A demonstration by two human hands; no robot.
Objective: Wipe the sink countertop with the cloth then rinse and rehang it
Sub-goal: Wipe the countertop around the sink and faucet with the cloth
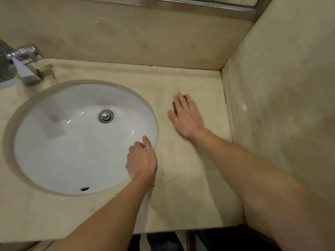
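Note:
The beige marble countertop (188, 196) surrounds a round white sink (54, 151). My right hand (184, 118) lies flat on the counter to the right of the sink, fingers spread, pressing down on a small dark cloth (175, 107) that shows only as dark bits between the fingers. My left hand (141, 160) hovers over the sink's right rim with its fingers loosely curled and nothing in it. Water drops glisten on the counter next to the basin.
A chrome tap (25, 66) stands at the back left of the sink. A drain plug (106, 116) sits in the basin. A beige wall (282, 105) closes the counter on the right and a backsplash at the rear. A metal mirror frame (199, 6) runs above.

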